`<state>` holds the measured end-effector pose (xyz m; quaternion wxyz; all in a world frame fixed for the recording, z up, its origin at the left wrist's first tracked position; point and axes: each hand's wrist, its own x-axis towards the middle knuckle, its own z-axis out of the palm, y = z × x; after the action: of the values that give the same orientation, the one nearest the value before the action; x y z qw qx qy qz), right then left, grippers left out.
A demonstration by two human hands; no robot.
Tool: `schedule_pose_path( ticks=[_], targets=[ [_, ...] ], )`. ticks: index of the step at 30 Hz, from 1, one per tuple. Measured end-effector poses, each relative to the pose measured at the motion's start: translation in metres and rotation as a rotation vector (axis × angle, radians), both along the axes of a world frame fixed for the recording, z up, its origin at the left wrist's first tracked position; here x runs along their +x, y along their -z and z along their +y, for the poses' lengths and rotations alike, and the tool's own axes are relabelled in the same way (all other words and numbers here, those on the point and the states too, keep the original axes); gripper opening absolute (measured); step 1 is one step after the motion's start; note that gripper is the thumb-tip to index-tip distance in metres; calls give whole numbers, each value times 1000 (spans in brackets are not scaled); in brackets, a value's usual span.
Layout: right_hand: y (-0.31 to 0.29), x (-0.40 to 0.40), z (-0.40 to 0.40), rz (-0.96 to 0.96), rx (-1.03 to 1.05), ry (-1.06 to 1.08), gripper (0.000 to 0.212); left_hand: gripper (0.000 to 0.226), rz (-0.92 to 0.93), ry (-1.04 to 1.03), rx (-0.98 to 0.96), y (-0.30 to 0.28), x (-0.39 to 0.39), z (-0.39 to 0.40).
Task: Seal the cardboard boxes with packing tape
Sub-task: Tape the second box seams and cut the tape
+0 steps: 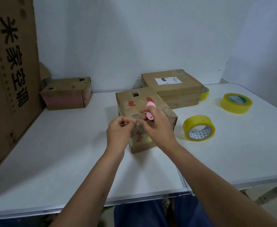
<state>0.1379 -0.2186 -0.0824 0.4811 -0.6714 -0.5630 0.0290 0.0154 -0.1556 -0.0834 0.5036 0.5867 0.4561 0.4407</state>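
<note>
the right hand (157, 123) pinched a pink cutter (150, 110), the left hand (118, 131) pinched thin, clingy tape over the stiff, light cardboard box (134, 102) beneath both grips.

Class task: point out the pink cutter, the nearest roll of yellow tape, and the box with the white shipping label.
pink cutter (150, 110): head view, middle of its pink body.
nearest roll of yellow tape (197, 122): head view, outer yellow band.
box with the white shipping label (186, 86): head view, bare top.

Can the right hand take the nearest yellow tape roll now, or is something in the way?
Probably not at once: the right hand holds a pink cutter over the middle box. The nearest tape roll lies just to its right on the table, with nothing between.
</note>
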Motion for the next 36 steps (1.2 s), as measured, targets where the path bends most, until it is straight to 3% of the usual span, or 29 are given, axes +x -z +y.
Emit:
schedule_pose_path(
  ticks=[14, 20, 23, 27, 31, 36],
  targets=[
    [-5, 1, -2, -61, -37, -31, 21, 12, -123, 13, -89, 3, 7, 2],
    [-45, 19, 1, 252, -38, -142, 29, 30, -132, 51, -116, 4, -2, 13],
    [-64, 40, 21, 324, -202, -135, 24, 38, -133, 137, -153, 4, -2, 19],
    [-69, 56, 49, 133, -422, -4, 21, 44, -95, 181, -144, 1, 0, 23],
    [-64, 53, 67, 158, -434, -58, 25, 50, -78, 187, -104, 1, 4, 23],
    [-68, 60, 67, -229, -337, 98, 37, 51, -42, 158, -60, 8, 9, 27]
  ],
)
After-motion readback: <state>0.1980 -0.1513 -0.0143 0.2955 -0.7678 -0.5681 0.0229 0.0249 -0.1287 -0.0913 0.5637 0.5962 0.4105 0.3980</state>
